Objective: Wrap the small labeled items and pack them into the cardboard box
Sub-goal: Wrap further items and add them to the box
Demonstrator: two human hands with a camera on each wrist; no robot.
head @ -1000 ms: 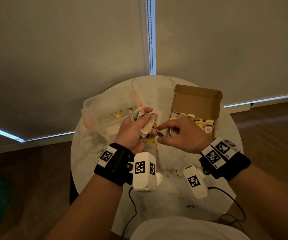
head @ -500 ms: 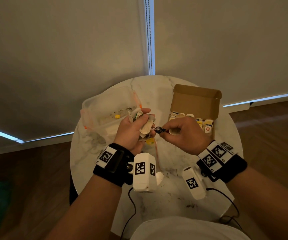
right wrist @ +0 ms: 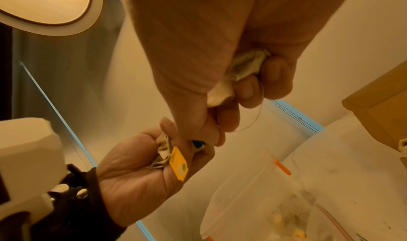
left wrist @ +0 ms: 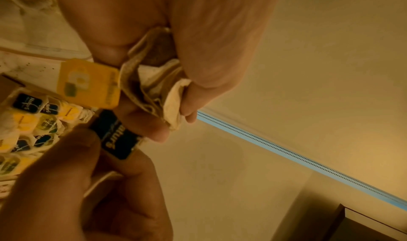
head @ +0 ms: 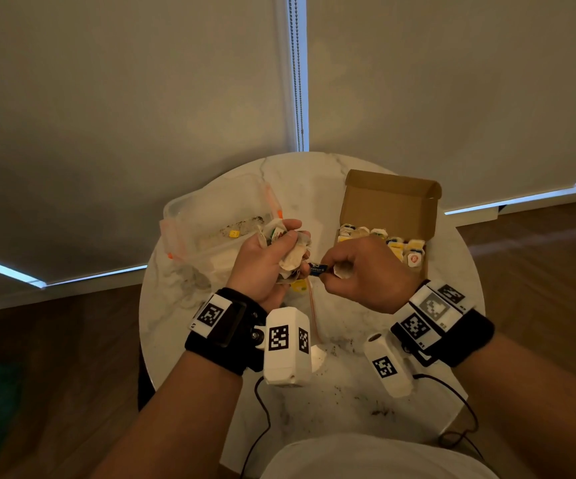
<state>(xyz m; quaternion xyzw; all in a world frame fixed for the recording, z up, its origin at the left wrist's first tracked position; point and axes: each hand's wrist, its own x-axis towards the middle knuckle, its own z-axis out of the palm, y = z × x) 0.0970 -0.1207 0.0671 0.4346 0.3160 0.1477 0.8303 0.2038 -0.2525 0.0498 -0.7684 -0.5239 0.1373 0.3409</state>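
Item 1: left hand [head: 262, 267], raised above the round marble surface [head: 341, 368]; grip curled tight around a bunch of crumpled tea bags [head: 291, 261], a yellow tag [left wrist: 88, 84] sticking out below the fingers

Item 2: right hand [head: 373, 271], level with the left and just beside it; thumb and forefinger pinched on a dark blue tag [head: 317, 269], remaining fingers curled over one pale tea bag [right wrist: 244, 67] against the palm; a thin string [right wrist: 257, 116] loops from that hand

Item 3: cardboard box [head: 393, 205], on the far right part of the surface, lid flap standing open; inside, rows of wrapped tea bags with yellow and dark blue tags [head: 400, 245], packed close together

Item 4: clear plastic container [head: 210, 219] with orange clips, on the far left part of the surface, beside the box but apart from it; a few small pieces lie inside

Item 5: dark crumbs [head: 379, 411] scattered on the near part of the surface
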